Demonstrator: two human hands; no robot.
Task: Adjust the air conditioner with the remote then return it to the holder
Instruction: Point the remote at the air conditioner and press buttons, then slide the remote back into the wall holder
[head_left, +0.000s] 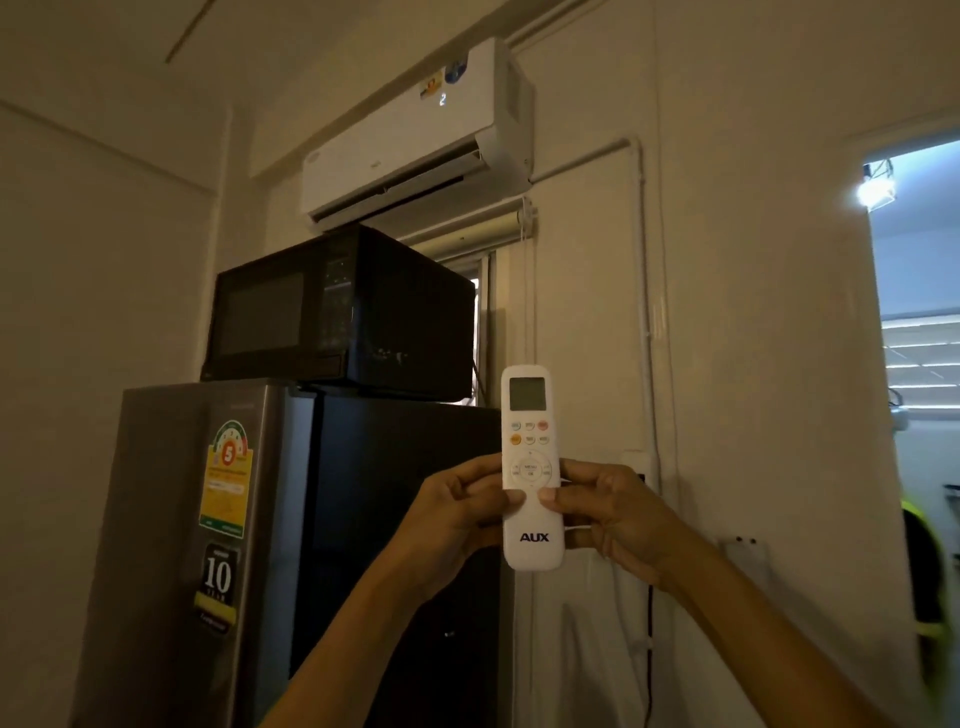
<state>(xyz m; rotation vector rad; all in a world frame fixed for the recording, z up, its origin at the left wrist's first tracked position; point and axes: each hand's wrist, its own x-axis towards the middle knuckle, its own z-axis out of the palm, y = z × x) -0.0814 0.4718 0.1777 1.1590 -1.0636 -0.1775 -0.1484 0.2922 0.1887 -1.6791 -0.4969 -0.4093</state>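
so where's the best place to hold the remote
Grip the remote by its plain lower half, around the AUX logo, coming from the sides as the left hand and right hand do. It stands upright, so this probably keeps the screen and buttons clear.

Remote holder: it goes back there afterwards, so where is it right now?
In the head view, what looks like the holder is a small white bracket on the wall at lower right, beside the right hand holding the remote.

White remote (531, 467), black microwave (340, 312)
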